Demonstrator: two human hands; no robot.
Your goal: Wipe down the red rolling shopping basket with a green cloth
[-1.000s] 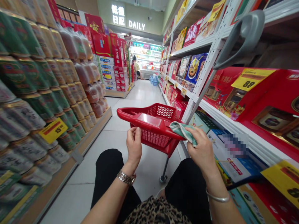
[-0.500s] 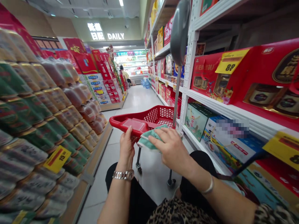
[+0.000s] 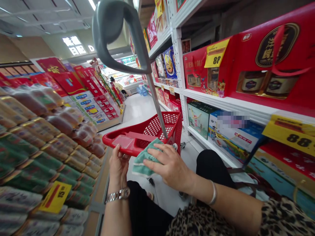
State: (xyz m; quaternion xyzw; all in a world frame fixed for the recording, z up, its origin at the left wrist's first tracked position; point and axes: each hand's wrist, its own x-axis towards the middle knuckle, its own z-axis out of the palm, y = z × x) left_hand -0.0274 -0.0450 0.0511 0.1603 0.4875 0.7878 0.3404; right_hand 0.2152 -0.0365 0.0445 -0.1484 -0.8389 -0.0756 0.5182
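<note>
Quick look at this one: a person is sitting low in a supermarket aisle with a small red cart [image 3: 159, 126] pulled in close and tilted, its grey handle [image 3: 115, 32] up at the upper left of the frame on a metal pole [image 3: 155, 101]. The left hand [image 3: 119, 164] is closed around the cart's near rim, fingers curled over the edge, and it seems to be there to hold the cart steady. The right hand [image 3: 169, 167] is open, fingers spread and lying flat on a green-and-white cloth [image 3: 145, 160], which is bunched against the rim between both hands. I can't tell if the right hand is really pinching it or only pressing down. There's a watch [image 3: 117, 195] on the left wrist and a bangle [image 3: 213, 192] on the right. Green-banded cans [image 3: 31, 160] are stacked up on the left, with a yellow 15 tag [image 3: 55, 196], while white shelves [image 3: 221, 105] of red gift boxes [image 3: 270, 62] run along the right. The pale tile floor [image 3: 140, 111] leads to a distant shopper [image 3: 115, 83] and lit fridges [image 3: 130, 75].
</note>
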